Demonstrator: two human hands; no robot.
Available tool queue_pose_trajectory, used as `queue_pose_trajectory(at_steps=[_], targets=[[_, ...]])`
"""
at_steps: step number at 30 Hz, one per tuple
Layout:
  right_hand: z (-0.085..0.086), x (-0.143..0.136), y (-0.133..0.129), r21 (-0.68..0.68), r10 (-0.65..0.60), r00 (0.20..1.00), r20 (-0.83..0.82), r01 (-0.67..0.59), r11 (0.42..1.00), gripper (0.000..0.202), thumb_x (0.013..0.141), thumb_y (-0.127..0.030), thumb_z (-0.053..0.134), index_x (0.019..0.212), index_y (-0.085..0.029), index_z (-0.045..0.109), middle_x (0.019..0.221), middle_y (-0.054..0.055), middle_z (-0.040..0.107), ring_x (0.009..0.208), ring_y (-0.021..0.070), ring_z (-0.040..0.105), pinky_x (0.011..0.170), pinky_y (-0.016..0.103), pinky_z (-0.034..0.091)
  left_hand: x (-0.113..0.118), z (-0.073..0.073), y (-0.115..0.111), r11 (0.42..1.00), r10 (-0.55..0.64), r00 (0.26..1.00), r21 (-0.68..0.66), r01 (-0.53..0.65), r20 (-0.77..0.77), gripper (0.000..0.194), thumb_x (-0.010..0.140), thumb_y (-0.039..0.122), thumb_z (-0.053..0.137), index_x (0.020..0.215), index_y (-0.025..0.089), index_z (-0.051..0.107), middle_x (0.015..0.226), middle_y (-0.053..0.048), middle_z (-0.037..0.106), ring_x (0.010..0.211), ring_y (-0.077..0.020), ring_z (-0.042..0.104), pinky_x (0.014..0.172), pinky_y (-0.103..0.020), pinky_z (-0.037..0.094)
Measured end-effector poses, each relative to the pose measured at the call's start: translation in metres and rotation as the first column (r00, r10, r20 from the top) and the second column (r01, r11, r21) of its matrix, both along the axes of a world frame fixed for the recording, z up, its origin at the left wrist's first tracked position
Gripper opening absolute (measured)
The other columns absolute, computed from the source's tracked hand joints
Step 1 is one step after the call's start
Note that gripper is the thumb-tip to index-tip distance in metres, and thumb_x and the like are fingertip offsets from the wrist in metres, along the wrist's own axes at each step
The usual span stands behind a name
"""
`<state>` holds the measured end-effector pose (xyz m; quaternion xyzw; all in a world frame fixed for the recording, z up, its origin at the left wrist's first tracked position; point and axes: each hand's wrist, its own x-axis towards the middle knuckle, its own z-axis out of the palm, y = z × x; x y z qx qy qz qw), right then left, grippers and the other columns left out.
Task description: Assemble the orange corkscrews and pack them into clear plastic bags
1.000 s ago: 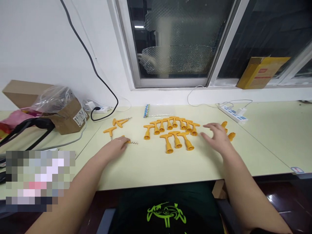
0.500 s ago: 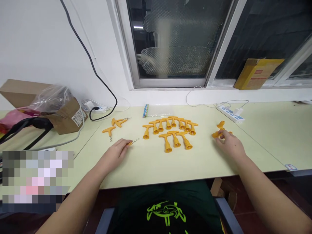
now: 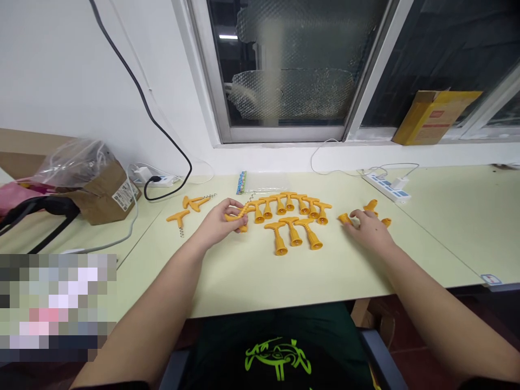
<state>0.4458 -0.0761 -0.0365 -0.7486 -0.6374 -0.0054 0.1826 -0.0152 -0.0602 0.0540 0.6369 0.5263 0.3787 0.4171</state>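
Note:
My left hand (image 3: 225, 221) is closed around a corkscrew (image 3: 245, 209) with a yellow T-handle, its metal spiral pointing up and away. It hovers at the left end of an arc of corkscrews in yellow bell-shaped covers (image 3: 280, 206), hiding part of one. At the right, my right hand (image 3: 370, 230) pinches a yellow bell-shaped cover (image 3: 345, 219) by its narrow end, wide end to the left. Behind and beside that hand lie loose covers (image 3: 370, 205), partly hidden. Three bare corkscrews (image 3: 177, 217) rest on the table at the left. Several covered ones (image 3: 294, 232) form a nearer row.
A clear plastic bag (image 3: 264, 182) lies by the wall. Power strips stand at the right (image 3: 388, 187) and left (image 3: 164, 181), with cables. A cardboard box (image 3: 106, 192) sits at the left, and a yellow carton (image 3: 436, 117) leans on the window sill.
My left hand has lifted the corkscrew and carried it right, turning its spiral upward. My right hand has moved left with a cover, leaving the other covers behind. The view has shifted slightly.

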Motion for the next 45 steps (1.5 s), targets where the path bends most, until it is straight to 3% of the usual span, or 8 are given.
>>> queue_pose_trajectory(at_steps=[6,10,14,17,21,26,36,45], targets=[[0.023,-0.020,0.029,-0.187,0.031,0.998,0.047,-0.021,0.982,0.017,0.080,-0.036,0.064,0.075,-0.022,0.057,0.072,0.008,0.063,0.069,0.0248,0.060,0.063,0.036,0.044,0.022,0.010,0.021,0.995,-0.095,0.988,0.057,0.088,0.125,0.051,0.069,0.037,0.088,0.110,0.019,0.064,0.101,-0.005,0.069,0.079,-0.0171,0.069,0.070,-0.028,0.054],[0.058,-0.049,0.037,-0.036,0.051,0.967,-0.249,-0.062,0.997,0.028,0.079,-0.037,0.067,0.103,-0.024,0.061,0.084,0.004,0.068,0.071,0.0201,0.060,0.061,0.031,0.042,0.036,-0.004,0.037,0.994,-0.101,0.941,0.066,0.084,0.323,0.063,0.069,0.036,0.088,0.121,0.019,0.057,0.100,-0.005,0.070,0.083,-0.0174,0.070,0.083,-0.033,0.055],[0.085,-0.091,0.036,0.133,0.351,0.642,-0.682,-0.364,0.922,0.060,0.081,-0.041,0.070,0.137,-0.029,0.051,0.082,-0.002,0.064,0.065,0.0148,0.055,0.059,0.028,0.043,0.042,-0.029,0.046,1.000,-0.028,0.857,0.021,0.020,0.515,0.068,0.069,0.036,0.088,0.126,0.018,0.055,0.097,-0.003,0.069,0.080,-0.0133,0.067,0.079,-0.028,0.052],[0.088,-0.122,0.038,0.251,0.447,0.433,-0.783,-0.438,0.863,0.052,0.078,-0.040,0.075,0.124,-0.025,0.057,0.082,-0.002,0.063,0.068,0.0146,0.056,0.062,0.028,0.045,0.042,-0.043,0.046,0.999,0.032,0.823,-0.048,-0.005,0.567,0.071,0.068,0.035,0.090,0.127,0.019,0.054,0.097,-0.003,0.068,0.076,-0.0113,0.065,0.073,-0.025,0.050],[0.072,-0.152,0.045,0.309,0.430,0.329,-0.841,-0.360,0.880,0.041,0.075,-0.042,0.078,0.106,-0.024,0.058,0.088,0.000,0.064,0.076,0.0164,0.060,0.065,0.029,0.049,0.038,-0.051,0.044,0.998,0.031,0.820,-0.062,0.006,0.572,0.072,0.068,0.034,0.089,0.130,0.021,0.053,0.097,-0.002,0.067,0.073,-0.0106,0.063,0.071,-0.025,0.050],[0.048,-0.162,0.048,0.331,0.416,0.314,-0.853,-0.292,0.898,0.035,0.077,-0.043,0.076,0.101,-0.026,0.057,0.091,0.000,0.063,0.077,0.0156,0.058,0.071,0.030,0.052,0.038,-0.055,0.045,0.998,-0.024,0.837,-0.038,0.054,0.547,0.072,0.069,0.034,0.088,0.130,0.021,0.053,0.095,-0.002,0.069,0.071,-0.0104,0.062,0.072,-0.026,0.051],[0.029,-0.161,0.042,0.323,0.473,0.250,-0.845,-0.467,0.823,0.030,0.079,-0.033,0.069,0.106,-0.024,0.058,0.115,0.003,0.064,0.096,0.0174,0.062,0.088,0.034,0.053,0.054,-0.056,0.033,0.991,-0.122,0.854,0.018,0.131,0.506,0.069,0.073,0.037,0.088,0.130,0.020,0.053,0.101,-0.006,0.069,0.083,-0.0145,0.065,0.078,-0.028,0.050],[0.024,-0.170,0.038,0.503,0.739,0.454,-0.497,-0.544,0.672,0.017,0.085,-0.027,0.066,0.101,-0.025,0.064,0.109,0.006,0.066,0.110,0.0255,0.060,0.098,0.044,0.049,0.067,-0.058,0.023,0.968,-0.096,0.811,-0.136,0.211,0.578,0.061,0.076,0.035,0.082,0.124,0.029,0.046,0.095,0.002,0.063,0.062,-0.0066,0.058,0.064,-0.023,0.048]])
